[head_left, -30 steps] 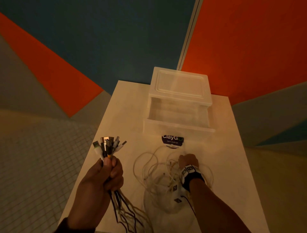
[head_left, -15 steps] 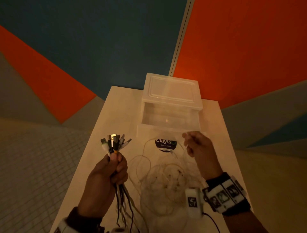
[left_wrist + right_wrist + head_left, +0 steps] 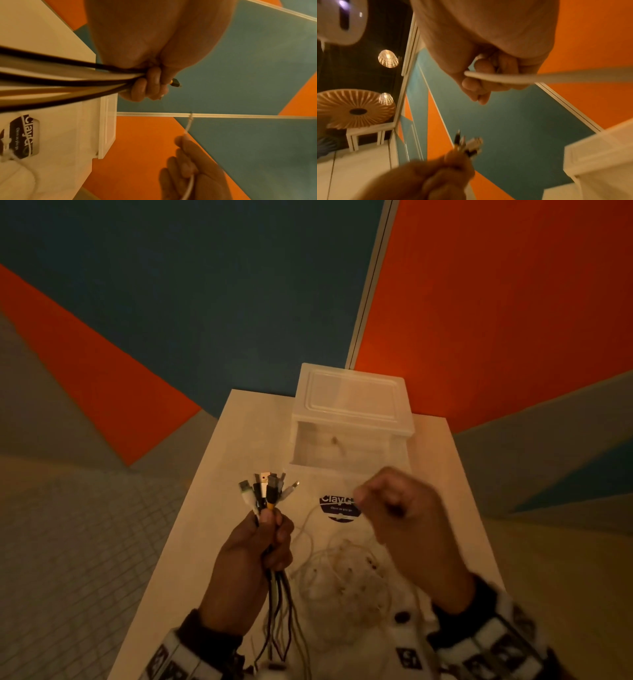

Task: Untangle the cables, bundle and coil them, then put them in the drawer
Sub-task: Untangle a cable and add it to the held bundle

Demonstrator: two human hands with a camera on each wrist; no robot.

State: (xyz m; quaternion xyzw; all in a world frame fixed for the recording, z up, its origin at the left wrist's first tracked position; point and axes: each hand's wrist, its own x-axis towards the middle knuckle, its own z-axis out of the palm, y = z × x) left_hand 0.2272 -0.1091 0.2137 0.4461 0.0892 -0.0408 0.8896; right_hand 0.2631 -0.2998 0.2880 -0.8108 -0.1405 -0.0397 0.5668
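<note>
My left hand grips a bundle of cables, black and white, plug ends fanned upward; the cords hang below the fist. In the left wrist view the fingers curl round the dark cords. My right hand, blurred, is raised over the table and pinches a thin white cable, its end sticking up past the fingers. A loose tangle of white cables lies on the white table between both hands. The clear plastic drawer stands pulled out behind.
The drawer unit sits at the table's far edge against an orange and blue wall. A round dark "ClayGo" sticker lies in front of the drawer. Tiled floor drops off to the left.
My right hand rose from the tangle on the table, lifting a white cable end, and moved up and left toward the left hand. The left hand kept hold of its bundle.
</note>
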